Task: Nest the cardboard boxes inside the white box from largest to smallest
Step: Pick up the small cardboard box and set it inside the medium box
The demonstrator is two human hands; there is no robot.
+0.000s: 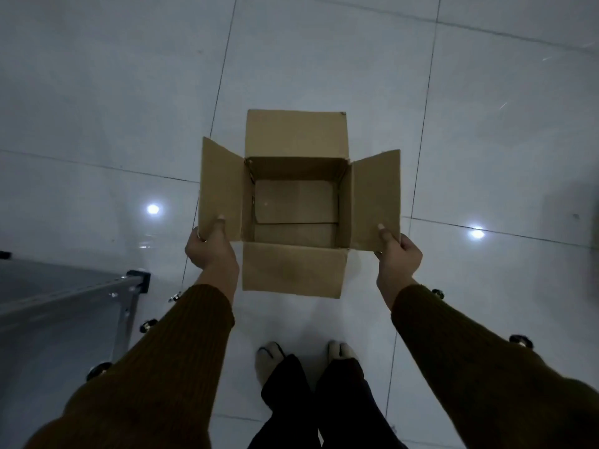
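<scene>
Head view: one cardboard box (296, 202), plain brown, all four flaps lying spread open, its inside bare with the bottom flaps showing. The left hand (210, 249) is pinching the near corner of the left flap, its grip clamped on it; the right hand (400, 254) is doing likewise on the right flap. The box is hanging over the white tiled floor (324, 59), ahead of the person's feet (269, 358). A grey metal surface (64, 286) is sitting at lower left, apart from the box; open floor is lying around it elsewhere.

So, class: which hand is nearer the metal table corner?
Left. The left hand grips the box's left flap, just up and right of the table corner; the right hand grips the opposite flap, farther away.
</scene>
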